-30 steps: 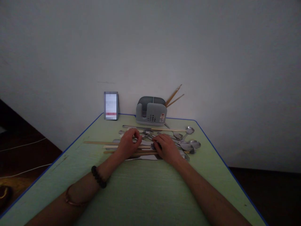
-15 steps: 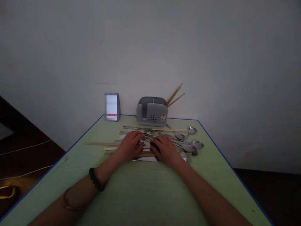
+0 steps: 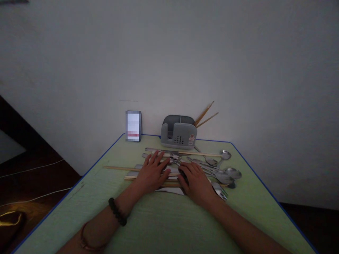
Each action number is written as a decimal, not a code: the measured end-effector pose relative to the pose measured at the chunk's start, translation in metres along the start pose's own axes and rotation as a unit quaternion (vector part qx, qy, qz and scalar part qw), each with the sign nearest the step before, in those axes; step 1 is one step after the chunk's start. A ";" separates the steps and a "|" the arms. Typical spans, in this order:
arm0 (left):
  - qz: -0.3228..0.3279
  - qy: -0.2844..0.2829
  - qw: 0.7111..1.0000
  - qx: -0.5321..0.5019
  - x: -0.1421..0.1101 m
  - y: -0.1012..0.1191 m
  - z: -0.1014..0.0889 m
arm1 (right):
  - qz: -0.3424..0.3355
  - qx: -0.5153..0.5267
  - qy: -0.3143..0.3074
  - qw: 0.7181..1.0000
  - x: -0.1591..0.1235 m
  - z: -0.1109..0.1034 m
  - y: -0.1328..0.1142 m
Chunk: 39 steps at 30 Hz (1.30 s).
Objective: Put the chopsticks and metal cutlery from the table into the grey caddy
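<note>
Left hand [image 3: 151,175] has flattened, fingers spread; right hand [image 3: 198,181] stands apart, thumb and fingers parted; uneven pressure could roll chopsticks [image 3: 119,168] beneath, jostling spoons [image 3: 224,177] right of both hands.

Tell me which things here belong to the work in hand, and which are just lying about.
Likely part of it:
left hand
right hand
chopsticks
spoons
fork
grey holder, untouched, perhaps

Seemingly just lying about:
phone
white cords

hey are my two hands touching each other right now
No, chopsticks show in the gap between left hand and right hand.
</note>
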<state>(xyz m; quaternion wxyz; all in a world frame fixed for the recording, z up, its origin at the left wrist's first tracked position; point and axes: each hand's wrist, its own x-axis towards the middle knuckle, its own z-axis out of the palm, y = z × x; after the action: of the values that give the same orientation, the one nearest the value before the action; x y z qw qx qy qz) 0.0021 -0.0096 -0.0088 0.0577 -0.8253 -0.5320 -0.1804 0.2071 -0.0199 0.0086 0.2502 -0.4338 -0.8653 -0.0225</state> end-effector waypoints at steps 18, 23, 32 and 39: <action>0.069 0.051 0.995 -0.058 0.004 0.008 -0.020 | 0.027 0.008 0.026 0.999 0.009 0.010 0.006; 0.101 0.031 0.992 -0.070 -0.001 0.002 -0.031 | 0.052 0.039 0.038 0.997 0.009 0.010 0.008; 0.122 -0.082 0.979 -0.141 -0.009 0.004 -0.035 | -0.034 0.068 -0.022 0.997 0.009 -0.004 0.005; 0.122 -0.065 0.973 -0.185 -0.006 -0.001 -0.030 | -0.077 0.077 -0.076 0.991 0.009 -0.009 0.000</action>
<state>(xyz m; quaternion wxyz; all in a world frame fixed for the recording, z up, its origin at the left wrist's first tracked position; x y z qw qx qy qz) -0.0082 -0.0227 0.0167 -0.1089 -0.8902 -0.3877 -0.2131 0.2063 -0.0152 0.0209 0.2138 -0.3460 -0.9117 0.0585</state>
